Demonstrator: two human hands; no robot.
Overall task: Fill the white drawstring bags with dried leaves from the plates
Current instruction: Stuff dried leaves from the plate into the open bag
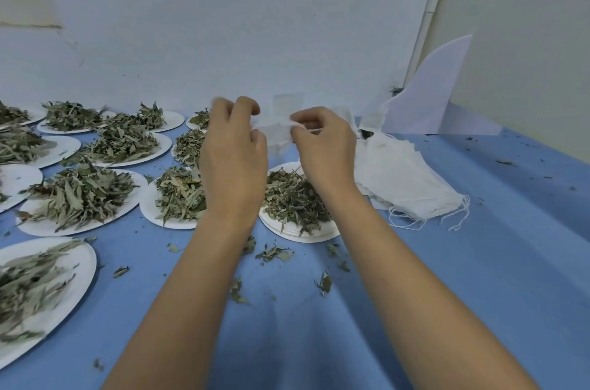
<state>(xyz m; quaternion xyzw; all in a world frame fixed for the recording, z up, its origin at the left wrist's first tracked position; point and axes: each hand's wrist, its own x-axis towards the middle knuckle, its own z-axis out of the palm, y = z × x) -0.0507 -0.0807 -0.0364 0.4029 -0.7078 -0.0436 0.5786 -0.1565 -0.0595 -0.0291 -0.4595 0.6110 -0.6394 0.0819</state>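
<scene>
Left hand (234, 150) and right hand (324, 147) both pinch my white drawstring bag (277, 134), raised over a plate (319, 236) of dried leaves (293, 198) mid-tabletop (479, 262); spare bags (399, 172) lie heaped toward its right edge.

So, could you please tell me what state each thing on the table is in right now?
Held bag: pinched between both hands, apparently empty, blurred.
Left hand: pinches the bag's left edge.
Right hand: pinches its right edge.
Bag pile: flat, unfilled, strings trailing.
Near plate: heaped with dried leaves.
Loose leaves: scattered on blue cloth.
</scene>
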